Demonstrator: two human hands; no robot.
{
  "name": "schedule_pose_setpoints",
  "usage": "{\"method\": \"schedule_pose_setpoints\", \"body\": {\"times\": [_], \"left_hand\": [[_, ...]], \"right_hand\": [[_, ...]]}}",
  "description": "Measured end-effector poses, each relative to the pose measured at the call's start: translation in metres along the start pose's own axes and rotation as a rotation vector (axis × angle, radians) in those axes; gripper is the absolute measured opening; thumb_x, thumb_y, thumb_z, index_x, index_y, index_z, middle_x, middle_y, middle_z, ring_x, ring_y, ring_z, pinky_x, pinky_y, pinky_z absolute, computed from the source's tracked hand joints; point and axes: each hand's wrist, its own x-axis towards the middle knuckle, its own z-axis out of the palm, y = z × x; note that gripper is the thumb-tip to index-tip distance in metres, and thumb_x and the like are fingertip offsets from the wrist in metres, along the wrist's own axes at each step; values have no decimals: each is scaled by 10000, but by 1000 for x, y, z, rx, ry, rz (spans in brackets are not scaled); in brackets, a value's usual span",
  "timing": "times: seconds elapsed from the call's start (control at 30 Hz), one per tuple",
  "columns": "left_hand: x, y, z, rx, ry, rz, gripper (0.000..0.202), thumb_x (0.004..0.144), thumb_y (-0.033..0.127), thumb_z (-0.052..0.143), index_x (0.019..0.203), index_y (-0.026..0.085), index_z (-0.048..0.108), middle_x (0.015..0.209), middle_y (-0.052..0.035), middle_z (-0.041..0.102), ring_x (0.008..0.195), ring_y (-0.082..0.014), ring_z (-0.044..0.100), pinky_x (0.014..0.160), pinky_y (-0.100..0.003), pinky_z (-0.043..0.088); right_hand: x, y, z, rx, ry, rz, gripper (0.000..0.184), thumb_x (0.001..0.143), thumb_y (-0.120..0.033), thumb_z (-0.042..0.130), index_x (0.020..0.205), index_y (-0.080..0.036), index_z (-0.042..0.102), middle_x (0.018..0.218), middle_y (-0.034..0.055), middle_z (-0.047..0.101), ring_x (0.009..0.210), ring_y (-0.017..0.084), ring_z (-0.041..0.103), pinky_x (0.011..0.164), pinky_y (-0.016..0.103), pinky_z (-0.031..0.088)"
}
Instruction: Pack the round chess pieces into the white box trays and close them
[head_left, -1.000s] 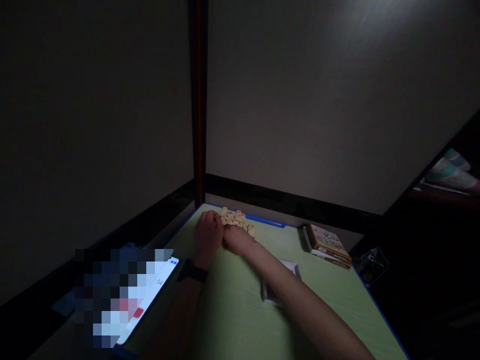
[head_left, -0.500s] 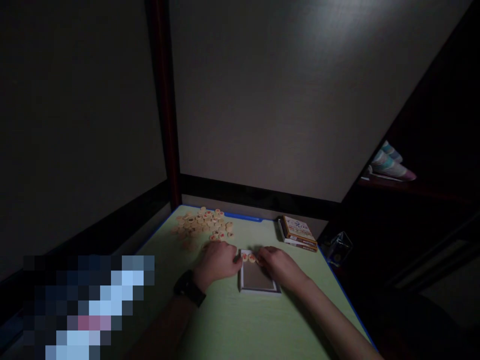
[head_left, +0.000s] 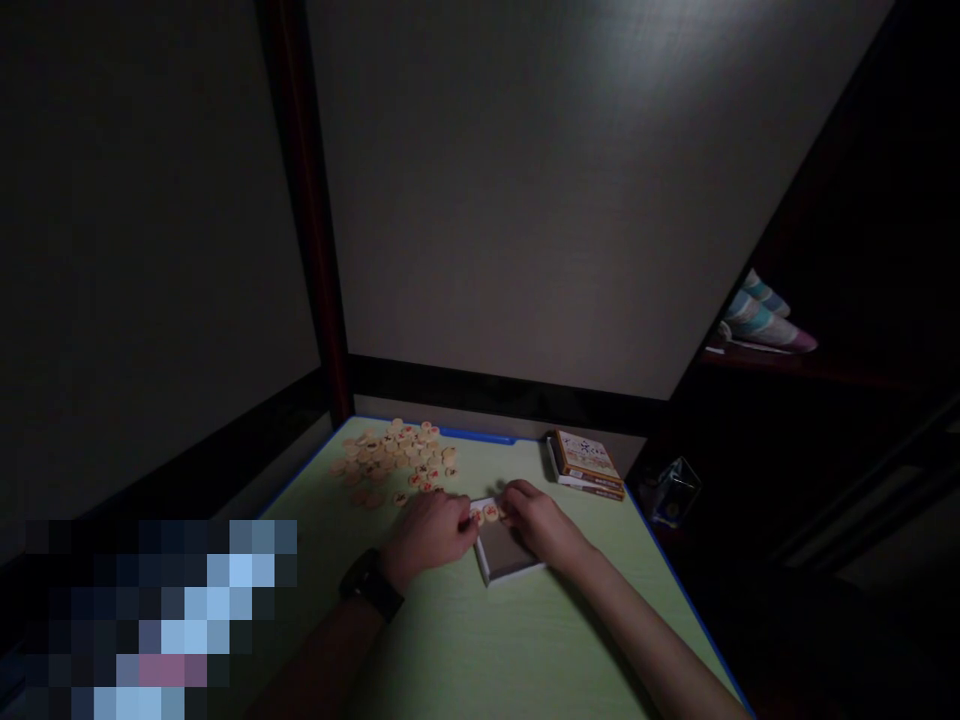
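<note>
A shallow white-rimmed box [head_left: 504, 552] with a brown inside lies on the table between my hands. A short row of round wooden xiangqi pieces [head_left: 491, 513] with red characters lies along its far edge. My left hand [head_left: 429, 532], with a dark watch on the wrist, is closed at the box's left far corner, thumb and fingers against the rim. My right hand [head_left: 541, 522] reaches over the right side, its fingers pinched on a piece at the right end of the row. That piece is mostly hidden by the fingers.
A loose heap of xiangqi pieces [head_left: 390, 455] covers the far left of the green table [head_left: 465, 650]. Stacked boxes [head_left: 589, 462] stand at the far right. A wall rises behind the table. Striped cloth items [head_left: 765, 315] lie on a shelf at right.
The box has turned slightly, its near edge now slanting up to the right. Both hands stay at it, the left now nearer its far corner. The view has shifted a little.
</note>
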Motion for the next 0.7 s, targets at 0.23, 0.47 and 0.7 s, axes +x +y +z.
{"method": "schedule_pose_setpoints", "body": {"times": [0.23, 0.47, 0.7], "left_hand": [[5, -6, 8, 17, 6, -51, 302, 971, 322, 405, 930, 206, 681, 908, -88, 750, 835, -215, 700, 713, -302, 453], [4, -5, -1, 51, 3, -102, 326, 986, 321, 389, 934, 202, 688, 899, -89, 749, 825, -224, 701, 733, -318, 478], [-12, 36, -2, -2, 287, 225, 193, 884, 225, 506, 807, 183, 678, 800, -55, 727, 770, -197, 684, 722, -318, 486]], "right_hand": [[9, 1, 6, -79, -22, 60, 230, 826, -10, 507, 915, -156, 661, 983, 95, 644, 837, 174, 619, 760, 245, 431], [10, 5, 12, -33, -6, 65, 192, 844, -18, 529, 894, -143, 667, 972, 97, 643, 861, 181, 622, 779, 248, 444], [17, -2, 26, 11, 77, 104, 195, 797, 9, 527, 806, -141, 651, 908, 88, 639, 798, 178, 605, 741, 263, 448]]}}
